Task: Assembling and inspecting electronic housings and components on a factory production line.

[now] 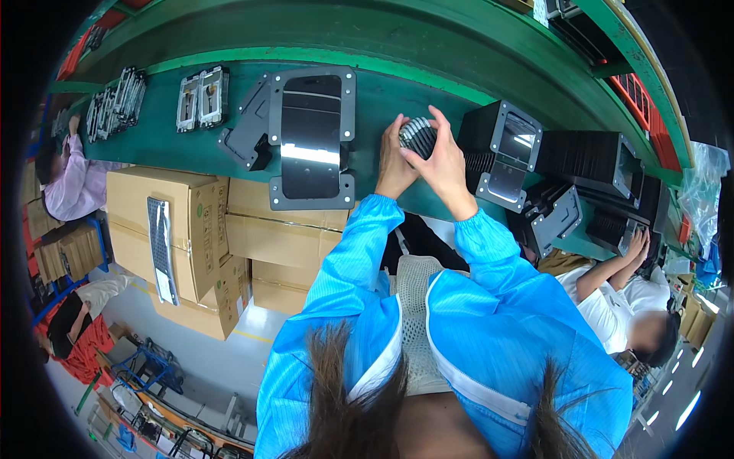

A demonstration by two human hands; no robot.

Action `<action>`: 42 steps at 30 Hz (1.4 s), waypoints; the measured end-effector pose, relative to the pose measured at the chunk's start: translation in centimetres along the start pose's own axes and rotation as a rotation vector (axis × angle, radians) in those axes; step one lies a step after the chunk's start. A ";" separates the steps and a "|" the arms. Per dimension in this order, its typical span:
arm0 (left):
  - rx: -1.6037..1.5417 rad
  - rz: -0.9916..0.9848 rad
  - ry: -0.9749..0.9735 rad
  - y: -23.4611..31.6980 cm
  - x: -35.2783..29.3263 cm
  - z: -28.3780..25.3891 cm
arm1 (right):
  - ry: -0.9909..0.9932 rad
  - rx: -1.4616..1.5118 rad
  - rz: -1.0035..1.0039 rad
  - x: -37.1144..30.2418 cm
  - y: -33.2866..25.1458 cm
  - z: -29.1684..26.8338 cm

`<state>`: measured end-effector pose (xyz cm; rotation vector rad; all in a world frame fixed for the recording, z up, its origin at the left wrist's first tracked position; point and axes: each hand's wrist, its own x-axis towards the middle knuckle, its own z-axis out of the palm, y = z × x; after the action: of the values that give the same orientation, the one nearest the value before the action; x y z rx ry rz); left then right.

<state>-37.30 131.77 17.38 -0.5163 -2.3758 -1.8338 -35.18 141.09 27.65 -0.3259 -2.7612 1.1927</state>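
Over the green bench top, my left hand and my right hand close around a small stack of thin, dark parts with shiny edges. My left hand grips the stack's left side with the fingers up. On the other side my right thumb and fingers press against it. The exact kind of the parts is too small to tell. To the left of my hands stands a dark grey plate with a glossy black panel. Another grey bracket-shaped plate leans beside it.
Stacked grey plates and black plates stand on the right. Metal-edged frames and a row of similar parts lie far left. Cardboard boxes are piled below the bench. Co-workers sit left and right.
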 end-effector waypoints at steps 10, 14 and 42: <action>0.122 -0.027 0.033 1.5 0.0 0.9 | 0.010 -0.119 -0.017 1.1 0.2 -1.0; 0.207 0.140 0.100 6.3 -0.2 -0.7 | -0.032 -0.033 -0.070 -0.7 -3.0 -5.3; 0.819 0.362 0.515 25.2 4.7 -28.0 | -0.161 0.718 -0.432 -0.8 -15.3 -14.9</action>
<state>-37.22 111.59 49.52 -0.2913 -2.2013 -0.6350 -33.82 141.20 49.03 0.4247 -2.1249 1.9838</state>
